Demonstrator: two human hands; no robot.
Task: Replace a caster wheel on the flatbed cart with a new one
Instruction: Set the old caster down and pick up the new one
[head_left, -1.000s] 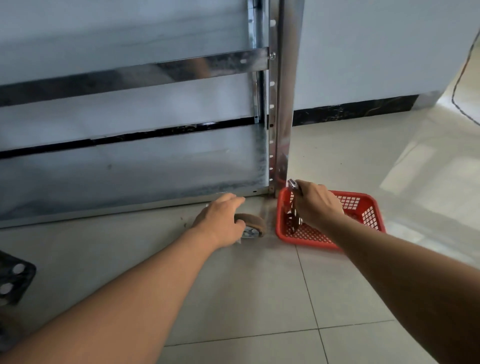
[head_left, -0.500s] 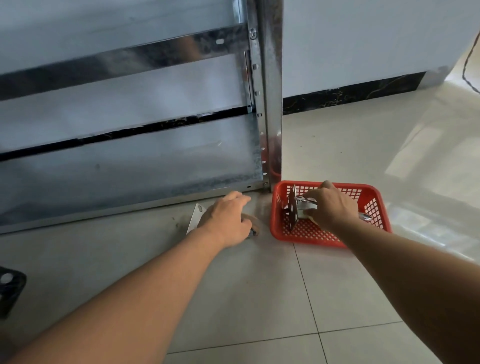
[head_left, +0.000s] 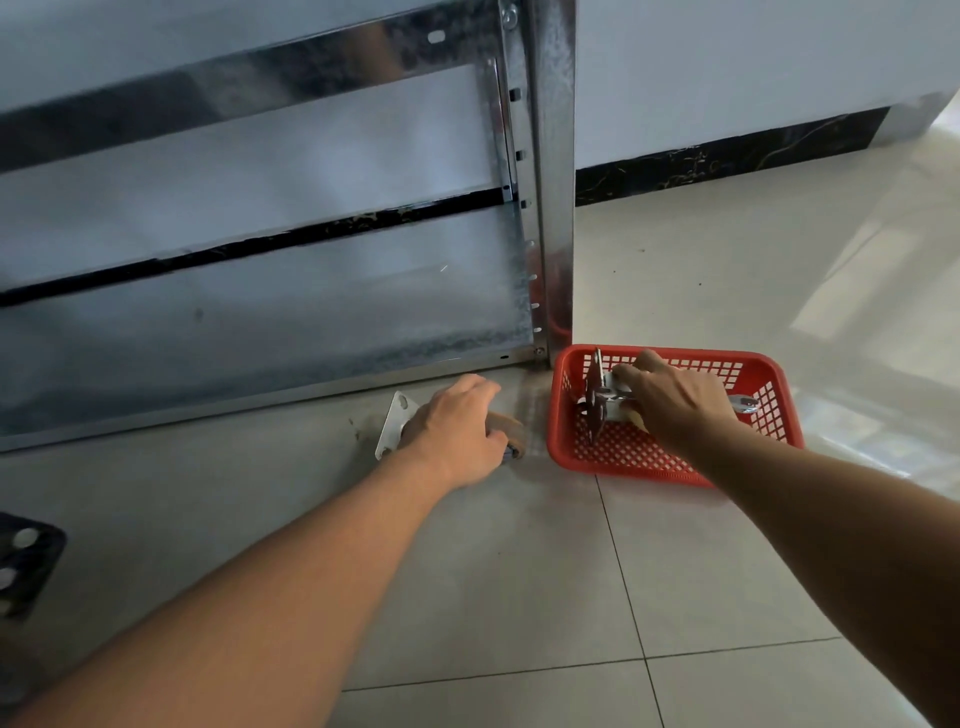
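Pale glossy floor tiles (head_left: 519, 571) spread under us, and the galvanised grey metal flatbed cart (head_left: 260, 322) stands tipped on its edge ahead, its underside facing us. Our left hand (head_left: 457, 431) curls down over the brown-wheeled caster with the white mounting plate (head_left: 393, 423); it lies on the tile just below the cart's lower edge, plate to the left, wheel to the right, long axis running roughly across our view. Just to its right sits the red perforated plastic basket (head_left: 675, 457), tucked against the cart's corner post. Our right hand (head_left: 675, 400) reaches into it and grips the silver metal caster with the dark slotted plate (head_left: 597, 397), plate standing upright on the hand's left side. A small silver tool (head_left: 743, 402) peeks out behind that hand; what it is we can't tell. Each hand is already on its own caster, so reach isn't the issue. We judge the cart's bottom right corner is where a caster goes, near both hands. Open tile lies toward us; the cart's edge and the basket wall crowd the far side.
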